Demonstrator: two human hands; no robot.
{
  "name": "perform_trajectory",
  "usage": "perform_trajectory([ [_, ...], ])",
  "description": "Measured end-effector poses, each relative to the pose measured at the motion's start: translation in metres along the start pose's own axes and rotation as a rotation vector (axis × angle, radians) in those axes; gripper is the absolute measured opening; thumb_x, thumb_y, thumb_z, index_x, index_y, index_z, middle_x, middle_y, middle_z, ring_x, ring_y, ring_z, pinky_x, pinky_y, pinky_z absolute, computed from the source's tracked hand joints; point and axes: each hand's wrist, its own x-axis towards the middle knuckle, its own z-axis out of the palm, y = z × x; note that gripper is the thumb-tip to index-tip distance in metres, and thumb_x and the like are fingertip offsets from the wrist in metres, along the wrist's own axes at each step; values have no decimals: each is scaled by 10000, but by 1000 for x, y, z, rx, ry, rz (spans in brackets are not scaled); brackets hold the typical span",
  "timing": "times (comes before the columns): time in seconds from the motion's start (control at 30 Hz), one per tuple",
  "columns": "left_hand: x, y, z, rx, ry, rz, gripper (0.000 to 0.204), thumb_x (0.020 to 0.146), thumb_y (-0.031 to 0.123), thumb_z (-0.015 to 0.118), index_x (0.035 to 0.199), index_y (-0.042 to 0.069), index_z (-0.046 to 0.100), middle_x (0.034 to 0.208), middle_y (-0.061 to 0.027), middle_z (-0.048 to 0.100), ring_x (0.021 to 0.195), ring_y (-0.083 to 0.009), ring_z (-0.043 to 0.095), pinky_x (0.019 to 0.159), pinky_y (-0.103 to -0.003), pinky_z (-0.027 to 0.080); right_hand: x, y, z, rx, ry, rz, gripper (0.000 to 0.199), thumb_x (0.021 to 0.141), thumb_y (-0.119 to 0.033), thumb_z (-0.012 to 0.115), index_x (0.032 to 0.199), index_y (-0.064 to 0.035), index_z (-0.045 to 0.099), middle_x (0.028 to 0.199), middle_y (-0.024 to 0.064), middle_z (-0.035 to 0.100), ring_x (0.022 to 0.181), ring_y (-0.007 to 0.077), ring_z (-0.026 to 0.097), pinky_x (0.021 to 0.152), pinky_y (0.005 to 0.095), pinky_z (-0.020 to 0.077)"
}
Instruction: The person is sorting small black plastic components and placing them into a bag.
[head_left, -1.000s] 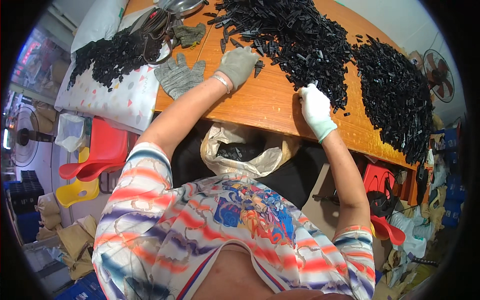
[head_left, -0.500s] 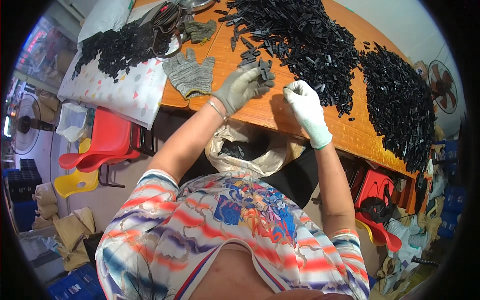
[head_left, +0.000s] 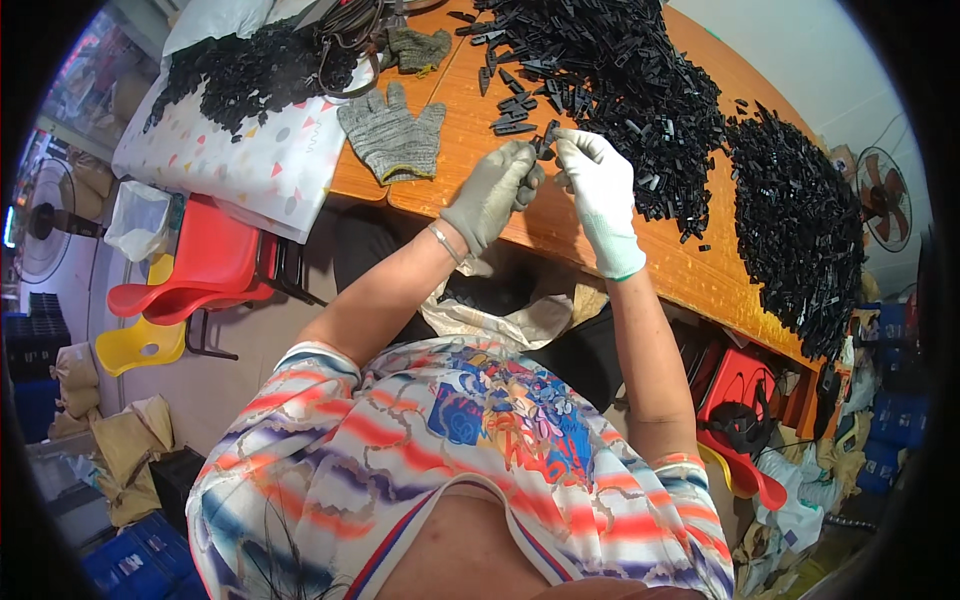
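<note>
Both of my hands wear gloves and meet just above the near edge of the orange wooden table (head_left: 520, 222). My left hand (head_left: 492, 190), in a greyish glove, is closed on a small black plastic part (head_left: 543, 142). The fingertips of my right hand (head_left: 597, 185), in a white glove, pinch at the same part from the right. Its exact shape is partly hidden by the fingers. Just beyond the hands lie several loose black pieces (head_left: 514, 112), pointed and clip-like. A large heap of black plastic parts (head_left: 640, 110) spreads behind and to the right.
A second black heap (head_left: 795, 220) covers the table's right end. At left lie grey knitted gloves (head_left: 392, 135), a coiled strap (head_left: 350, 40) and more black bits (head_left: 240, 85) on a patterned sheet. An open white sack (head_left: 500, 325) sits below the edge, beside a red chair (head_left: 200, 265).
My right hand has come up and left to meet the left hand, and its fingertips now touch the black part. The left fingers have closed further; the view has shifted slightly.
</note>
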Motion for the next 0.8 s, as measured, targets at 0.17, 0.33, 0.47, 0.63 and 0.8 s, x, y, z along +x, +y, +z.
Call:
perform_trajectory([
  [0.17, -6, 3, 7, 91, 10, 61, 159, 1009, 217, 453, 1035, 78, 524, 755, 33, 500, 571, -22, 391, 479, -149, 303, 3, 10, 5, -43, 20, -123, 233, 917, -135, 620, 1095, 11, 654, 917, 43, 685, 642, 68, 589, 571, 196, 464],
  [0.33, -9, 5, 6, 199, 11, 82, 217, 1006, 232, 440, 1074, 41, 518, 756, 2, 518, 619, -49, 421, 535, -198, 351, 0, 14, 7, -70, 19, -139, 233, 915, -120, 617, 1101, 17, 651, 932, 50, 690, 659, 75, 600, 582, 200, 474],
  [0.47, -10, 3, 8, 206, 52, 87, 230, 1002, 219, 446, 1114, 31, 518, 758, 6, 518, 631, -49, 437, 537, -195, 358, -4, 13, 6, -120, 27, -123, 231, 914, -118, 619, 1098, 20, 649, 935, 49, 687, 670, 70, 592, 599, 204, 479],
  [0.63, -9, 5, 15, 200, 80, 103, 172, 1005, 215, 449, 1044, 63, 520, 738, 27, 511, 556, -16, 387, 480, -158, 313, -5, 20, 8, -108, 56, -130, 228, 912, -121, 618, 1094, 12, 653, 929, 41, 684, 658, 67, 582, 606, 199, 474],
  [0.8, -11, 7, 18, 220, 73, 100, 190, 1001, 207, 452, 1083, 49, 518, 739, 27, 511, 559, -12, 389, 483, -154, 317, -8, 13, 8, -69, 75, -108, 222, 912, -117, 610, 1091, 8, 653, 930, 37, 680, 653, 71, 579, 604, 200, 472],
])
